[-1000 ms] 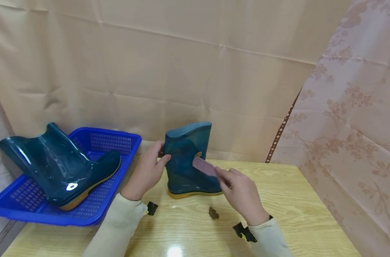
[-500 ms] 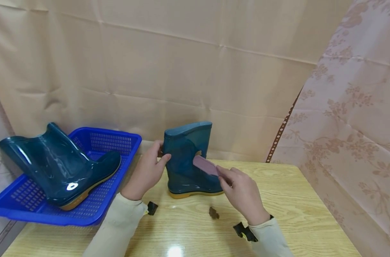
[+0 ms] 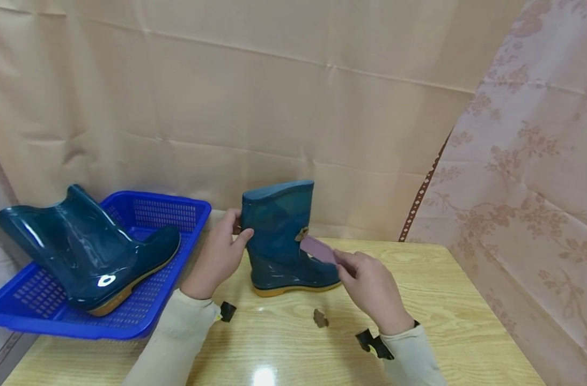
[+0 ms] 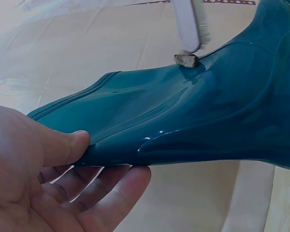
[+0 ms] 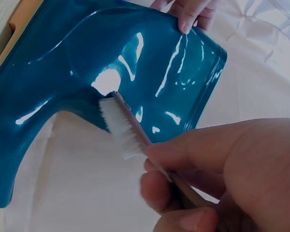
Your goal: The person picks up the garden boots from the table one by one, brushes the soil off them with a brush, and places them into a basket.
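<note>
A dark teal rubber boot (image 3: 279, 236) with a yellow sole stands on the table, toe to the right. My left hand (image 3: 219, 254) grips the back of its shaft, thumb on the near side and fingers behind. My right hand (image 3: 371, 287) pinches the handle of a pinkish brush (image 3: 318, 250). White bristles (image 5: 118, 128) show in the right wrist view. The brush's tip is right at a small brown clump (image 3: 301, 234) on the front of the boot's shaft, also seen as a greyish clump (image 4: 186, 60) in the left wrist view.
At the left a blue plastic basket (image 3: 204, 214) holds a second teal boot (image 3: 93, 252), lying tilted. Another brown clump (image 3: 320, 318) lies on the wooden table (image 3: 284, 348) in front of the standing boot. A beige curtain hangs behind, a floral one at the right.
The brush and right hand have shifted slightly right, to the front edge of the boot's shaft, and the brown clump there shows more fully. The left hand keeps its grip.
</note>
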`<state>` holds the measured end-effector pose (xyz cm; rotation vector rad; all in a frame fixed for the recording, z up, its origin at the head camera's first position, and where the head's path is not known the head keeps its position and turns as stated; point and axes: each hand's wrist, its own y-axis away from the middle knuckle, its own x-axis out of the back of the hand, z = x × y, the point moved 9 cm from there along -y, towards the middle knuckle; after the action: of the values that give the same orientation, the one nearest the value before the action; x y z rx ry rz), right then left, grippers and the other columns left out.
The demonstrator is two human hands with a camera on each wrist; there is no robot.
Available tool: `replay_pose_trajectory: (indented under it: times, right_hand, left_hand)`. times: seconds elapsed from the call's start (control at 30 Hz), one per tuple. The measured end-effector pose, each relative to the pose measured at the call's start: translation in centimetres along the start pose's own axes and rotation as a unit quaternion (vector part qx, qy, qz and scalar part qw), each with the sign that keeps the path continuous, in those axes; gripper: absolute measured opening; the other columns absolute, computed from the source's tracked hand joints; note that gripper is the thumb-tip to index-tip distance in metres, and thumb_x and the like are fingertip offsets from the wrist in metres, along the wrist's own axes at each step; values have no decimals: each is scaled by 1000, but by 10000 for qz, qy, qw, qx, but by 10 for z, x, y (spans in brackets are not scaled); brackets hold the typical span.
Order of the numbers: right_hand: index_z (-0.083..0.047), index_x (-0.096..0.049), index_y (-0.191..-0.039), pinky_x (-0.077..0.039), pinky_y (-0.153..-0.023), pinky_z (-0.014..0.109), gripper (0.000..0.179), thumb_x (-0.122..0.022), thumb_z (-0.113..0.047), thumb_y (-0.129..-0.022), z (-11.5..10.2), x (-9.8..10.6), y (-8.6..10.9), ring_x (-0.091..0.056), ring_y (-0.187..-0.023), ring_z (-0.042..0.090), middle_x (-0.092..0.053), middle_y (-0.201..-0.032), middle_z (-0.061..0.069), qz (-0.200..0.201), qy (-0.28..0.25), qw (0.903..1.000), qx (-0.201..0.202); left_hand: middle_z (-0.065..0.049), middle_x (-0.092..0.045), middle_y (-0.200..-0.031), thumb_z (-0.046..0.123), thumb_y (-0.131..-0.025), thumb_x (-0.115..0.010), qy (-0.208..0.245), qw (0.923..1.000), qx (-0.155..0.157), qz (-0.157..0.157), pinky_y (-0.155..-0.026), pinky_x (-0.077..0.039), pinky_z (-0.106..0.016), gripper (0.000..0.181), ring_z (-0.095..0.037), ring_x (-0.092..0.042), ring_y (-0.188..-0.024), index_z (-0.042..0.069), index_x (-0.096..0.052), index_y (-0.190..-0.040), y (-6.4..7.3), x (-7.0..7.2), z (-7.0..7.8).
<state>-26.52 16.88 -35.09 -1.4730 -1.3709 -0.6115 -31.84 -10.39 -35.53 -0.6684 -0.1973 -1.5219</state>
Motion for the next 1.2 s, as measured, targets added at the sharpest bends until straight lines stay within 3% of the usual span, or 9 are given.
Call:
replay_pose_trajectory:
  times: [0.23, 0.5, 0.67, 0.83, 0.93, 1.03, 1.2]
  right_hand:
    - [-8, -73, -128, -45, -58, 29, 31, -70, -12, -97, 7, -3, 0, -55, -68, 11, -77, -109, 8, -287, -74, 9994, -185]
    - [-7, -70, -133, -39, -50, 31, 33, -65, -13, -101, 20, -7, -1, -51, -55, 11, -69, -83, 2, -510, 134, 9968, -600]
    - [-4, -71, -129, -41, -51, 31, 30, -65, -11, -101, 26, -13, -3, -53, -59, 13, -71, -89, 7, -575, 380, 9959, -592]
    - [-4, -75, -100, -39, -52, 32, 11, -64, -6, -99, 28, -13, -6, -50, -60, 16, -70, -82, 9, -370, 734, 9958, -400]
    - [-6, -71, -85, -38, -51, 33, 17, -62, -3, -99, 31, -15, -7, -48, -56, 17, -65, -73, 7, -364, 817, 9953, -372]
    - [-4, -76, -97, -49, -54, 37, 14, -63, 0, -98, 33, -17, -6, -61, -63, 21, -71, -81, 10, -424, 858, 9947, -382]
    - [0, -74, -120, -58, -63, 46, 28, -63, 6, -94, 37, -18, -6, -72, -80, 33, -74, -99, 19, -436, 888, 9943, -405]
  left_hand:
    - [-14, -62, -130, 16, -108, -56, 17, 10000, 24, -29, -101, -50, -54, 36, -32, -58, -120, 6, -47, -142, 0, -1, 0]
    - [-13, -62, -129, 16, -108, -57, 24, 10000, -4, -23, -100, -51, -54, 36, -32, -58, -118, 6, -47, -141, 0, 0, 1]
    - [-14, -62, -129, 16, -107, -57, 39, 10000, -6, -25, -100, -51, -54, 36, -32, -58, -119, 6, -47, -141, 0, 0, 0]
    - [-14, -62, -129, 16, -107, -57, 11, 10000, 1, -23, -100, -51, -54, 36, -32, -59, -119, 6, -47, -141, 0, 0, 0]
    - [-14, -62, -130, 17, -107, -57, -17, 10000, 13, -22, -100, -51, -55, 37, -32, -59, -119, 6, -47, -141, 0, 0, 1]
    - [-14, -62, -130, 17, -107, -58, -46, 10000, 36, -24, -100, -51, -55, 37, -32, -59, -120, 6, -47, -141, 1, 0, 0]
    - [-13, -62, -130, 17, -107, -58, -49, 10000, 48, -24, -100, -51, -55, 37, -32, -59, -120, 7, -47, -141, 1, 0, 0]
